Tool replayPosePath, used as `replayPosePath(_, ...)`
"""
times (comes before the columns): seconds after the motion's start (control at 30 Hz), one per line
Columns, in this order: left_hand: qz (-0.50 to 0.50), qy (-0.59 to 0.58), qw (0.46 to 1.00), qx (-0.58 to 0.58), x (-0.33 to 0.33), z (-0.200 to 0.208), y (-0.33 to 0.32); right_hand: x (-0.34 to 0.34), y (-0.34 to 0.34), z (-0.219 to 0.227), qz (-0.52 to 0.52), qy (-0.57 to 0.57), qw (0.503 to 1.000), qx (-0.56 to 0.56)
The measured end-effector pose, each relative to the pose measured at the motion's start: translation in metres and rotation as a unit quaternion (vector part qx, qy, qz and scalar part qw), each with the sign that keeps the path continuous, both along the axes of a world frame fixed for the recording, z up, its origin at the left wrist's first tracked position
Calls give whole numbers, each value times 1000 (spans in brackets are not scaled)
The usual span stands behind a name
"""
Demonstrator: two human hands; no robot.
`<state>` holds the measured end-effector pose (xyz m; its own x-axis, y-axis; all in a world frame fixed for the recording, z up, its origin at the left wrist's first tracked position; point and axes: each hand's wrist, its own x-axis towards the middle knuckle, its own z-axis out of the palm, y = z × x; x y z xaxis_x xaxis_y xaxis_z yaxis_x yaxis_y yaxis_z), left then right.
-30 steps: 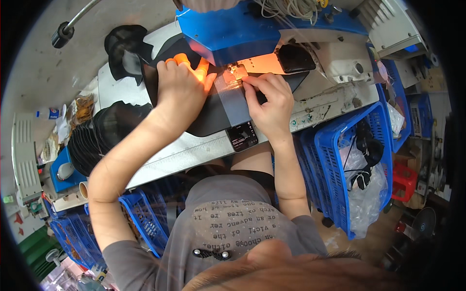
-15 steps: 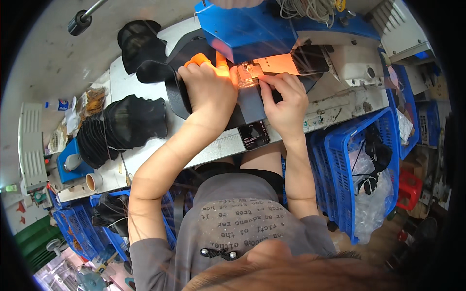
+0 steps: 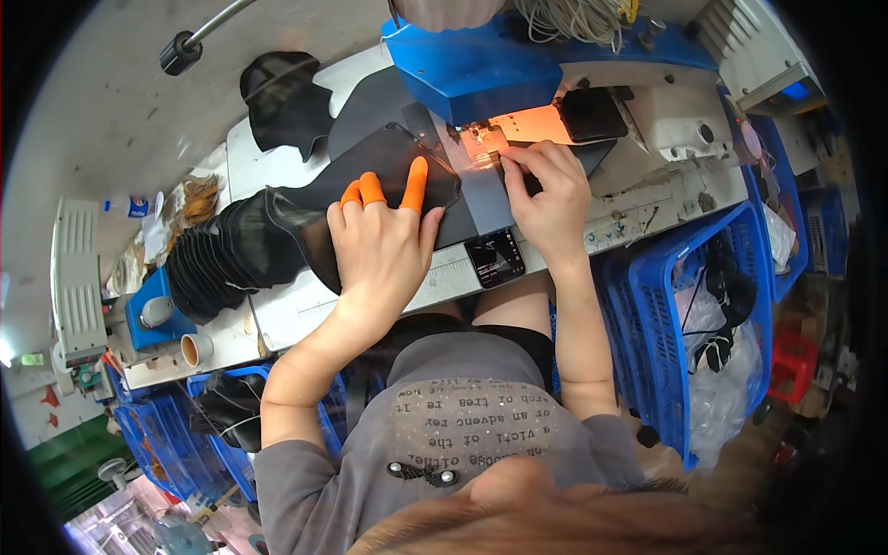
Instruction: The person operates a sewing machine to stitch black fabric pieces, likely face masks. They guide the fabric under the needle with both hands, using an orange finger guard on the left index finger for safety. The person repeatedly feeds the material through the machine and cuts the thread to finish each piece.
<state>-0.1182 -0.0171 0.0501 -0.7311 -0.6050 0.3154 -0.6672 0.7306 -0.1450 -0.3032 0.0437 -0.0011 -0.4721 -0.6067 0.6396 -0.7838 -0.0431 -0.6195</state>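
Note:
My left hand (image 3: 384,240), with orange finger cots on several fingers, lies spread and open on a flat black fabric piece (image 3: 393,153) with a curved edge. That piece rests on the dark work surface left of the lit needle area of a blue sewing machine (image 3: 472,74). Just right of the needle area, my right hand (image 3: 552,199) is closed, thumb and forefinger pinched together. What the pinch holds, if anything, is too small to make out. A metal plate (image 3: 483,148) glows orange under the machine's lamp.
A stack of ribbed-looking black pieces (image 3: 227,254) lies on the left, another black piece (image 3: 282,102) farther back. A phone (image 3: 495,257) lies at the table's front edge. Blue crates (image 3: 657,342) stand right; a paper-like roll (image 3: 196,349) sits near left.
My left hand has moved back toward me and left from beside the needle, its fingers now spread. The black piece, curled up before, now lies flat. My right hand stays pinched near the needle.

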Motion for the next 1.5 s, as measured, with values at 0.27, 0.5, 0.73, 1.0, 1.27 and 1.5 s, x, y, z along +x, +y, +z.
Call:
replayPosePath(0.27, -86, 5, 996, 17, 27, -6, 4, 1, 0, 0, -5, 2, 1000, 0)
replayPosePath(0.5, -56, 387, 876, 281, 82, -42, -44, -2, 2, -1, -1, 17, 1000, 4)
replayPosePath(0.73, 173, 717, 602, 306, 107, -29, -84, 1, -1, 3, 4, 40, 999, 6)
replayPosePath(1.0, 86, 741, 580, 328, 112, -38, -87, 1, 2, 2, 4, 31, 999, 33)
replayPosePath(1.27, 56, 650, 750, 105, 111, -63, -81, 1, 2, 4, 4, 19, 999, 33)
replayPosePath(1.5, 180, 72, 974, 117, 139, -165, -66, 3, 2, 5, 7, 26, 999, 33)
